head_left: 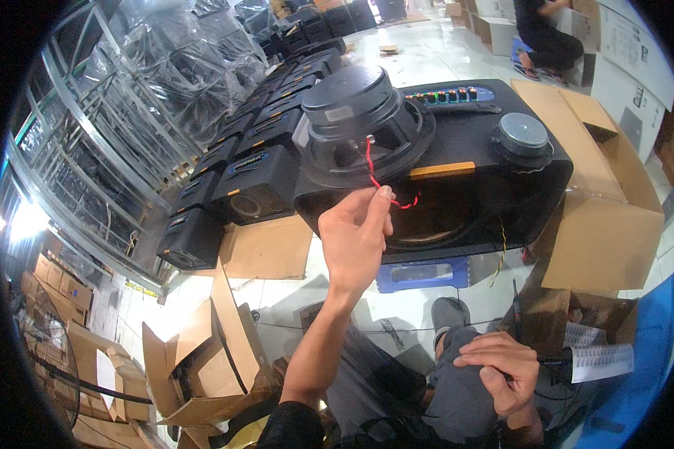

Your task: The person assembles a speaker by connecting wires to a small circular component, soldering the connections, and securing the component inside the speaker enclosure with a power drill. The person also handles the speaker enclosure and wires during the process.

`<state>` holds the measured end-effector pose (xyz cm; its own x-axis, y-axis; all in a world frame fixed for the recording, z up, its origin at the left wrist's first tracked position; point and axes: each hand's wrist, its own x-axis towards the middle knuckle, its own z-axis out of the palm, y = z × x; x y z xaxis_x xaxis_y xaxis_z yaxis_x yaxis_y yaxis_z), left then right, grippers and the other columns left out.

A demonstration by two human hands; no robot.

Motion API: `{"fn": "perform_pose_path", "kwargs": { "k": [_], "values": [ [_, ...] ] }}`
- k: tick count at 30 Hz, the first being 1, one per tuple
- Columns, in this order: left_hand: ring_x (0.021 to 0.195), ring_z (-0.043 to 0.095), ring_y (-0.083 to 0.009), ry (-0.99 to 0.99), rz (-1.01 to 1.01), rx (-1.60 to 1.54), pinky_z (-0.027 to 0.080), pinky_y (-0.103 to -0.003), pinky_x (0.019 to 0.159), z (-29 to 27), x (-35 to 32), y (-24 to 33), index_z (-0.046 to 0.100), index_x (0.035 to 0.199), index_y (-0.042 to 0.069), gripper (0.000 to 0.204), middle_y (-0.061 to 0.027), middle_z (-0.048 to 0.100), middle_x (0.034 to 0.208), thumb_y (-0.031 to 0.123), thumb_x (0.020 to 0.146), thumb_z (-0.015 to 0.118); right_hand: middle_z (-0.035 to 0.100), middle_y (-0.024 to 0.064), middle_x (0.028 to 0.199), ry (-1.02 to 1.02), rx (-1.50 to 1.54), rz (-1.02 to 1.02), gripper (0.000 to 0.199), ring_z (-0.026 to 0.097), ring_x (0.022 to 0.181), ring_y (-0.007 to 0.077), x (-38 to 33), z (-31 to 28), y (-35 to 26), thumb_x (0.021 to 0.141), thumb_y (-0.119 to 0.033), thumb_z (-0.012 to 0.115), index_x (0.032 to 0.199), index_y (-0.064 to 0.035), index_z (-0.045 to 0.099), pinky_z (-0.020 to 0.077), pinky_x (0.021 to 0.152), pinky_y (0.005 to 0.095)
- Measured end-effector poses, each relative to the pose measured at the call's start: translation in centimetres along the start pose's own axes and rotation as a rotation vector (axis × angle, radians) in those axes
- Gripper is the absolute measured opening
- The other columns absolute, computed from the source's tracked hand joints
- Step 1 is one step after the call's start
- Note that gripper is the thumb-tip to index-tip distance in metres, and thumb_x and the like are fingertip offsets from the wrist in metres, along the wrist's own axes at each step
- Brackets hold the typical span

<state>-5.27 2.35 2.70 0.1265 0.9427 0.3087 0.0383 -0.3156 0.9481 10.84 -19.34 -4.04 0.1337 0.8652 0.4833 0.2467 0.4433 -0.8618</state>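
The left hand (356,236) is raised, its grip narrow: thumb and forefinger pinch a red wire (374,173) near its lower part. From the fingers the wire runs up to a terminal on the basket of a large speaker driver (359,123), while its loose end curls just right of the fingertips. The driver lies magnet-up on the back of a big black speaker cabinet (472,172), partly over a round opening in that cabinet. To the right of the driver, on the same cabinet, sits a smaller round tweeter (523,135), and behind the driver a control panel (457,95) with coloured buttons. An orange strip lies just right of the driver's rim.

The right hand (502,367) rests low on the person's knee, well below the cabinet, fingers curled around a thin dark tool whose kind cannot be told. A blue plastic stool (423,273) stands under the cabinet's near edge. An open cardboard box (603,202) stands right of the cabinet, and a row of smaller black speaker boxes (240,172) runs to its left.
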Motion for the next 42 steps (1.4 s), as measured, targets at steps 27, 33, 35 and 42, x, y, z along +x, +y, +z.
{"fn": "perform_pose_path", "kwargs": {
  "k": [27, 33, 35, 42],
  "values": [
    [0.136, 0.051, -0.0368, -0.287, 0.622, 0.882, 0.041, -0.043, 0.113, -4.0, 16.3, 10.1, 0.045, 0.151, 0.002, 0.101, -0.0275, 0.052, 0.146, 0.057, 0.075, 0.084, 0.073, 0.0227, 0.091, 0.095, -0.308, -0.015, 0.026, 0.072, 0.077, 0.0297, 18.6, 4.7, -1.5, 0.094, -0.019, 0.07, 0.103, 0.0045, 0.074, 0.0564, 0.071, 0.0367],
    [0.143, 0.044, -0.0427, -0.725, 0.157, 1.132, 0.041, -0.044, 0.116, -1.8, 20.8, 11.5, 0.034, 0.155, -0.006, 0.133, -0.0337, 0.041, 0.154, 0.068, 0.058, 0.088, 0.073, 0.0167, 0.086, 0.036, -0.335, -0.126, 0.023, 0.071, 0.077, 0.0246, 14.2, 3.1, -3.2, 0.093, -0.015, 0.071, 0.104, 0.004, 0.074, 0.0577, 0.067, 0.0339],
    [0.142, 0.046, -0.0421, -0.787, 0.168, 1.212, 0.043, -0.045, 0.115, -1.7, 20.8, 12.0, 0.035, 0.155, -0.006, 0.13, -0.0329, 0.043, 0.153, 0.065, 0.06, 0.088, 0.073, 0.0161, 0.086, 0.011, -0.325, -0.093, 0.023, 0.071, 0.077, 0.0244, 12.6, 2.1, -4.0, 0.093, -0.016, 0.072, 0.105, 0.0032, 0.074, 0.0576, 0.068, 0.0343],
    [0.134, 0.053, -0.036, -0.639, 0.137, 1.005, 0.044, -0.042, 0.109, -1.1, 18.5, 12.4, 0.051, 0.148, 0.002, 0.108, -0.0278, 0.054, 0.145, 0.041, 0.054, 0.088, 0.076, 0.0191, 0.096, -0.122, -0.26, -0.014, 0.022, 0.074, 0.084, 0.0284, 6.8, 3.5, -4.3, 0.09, -0.012, 0.075, 0.105, 0.0038, 0.075, 0.0576, 0.075, 0.0361]
  ]
}}
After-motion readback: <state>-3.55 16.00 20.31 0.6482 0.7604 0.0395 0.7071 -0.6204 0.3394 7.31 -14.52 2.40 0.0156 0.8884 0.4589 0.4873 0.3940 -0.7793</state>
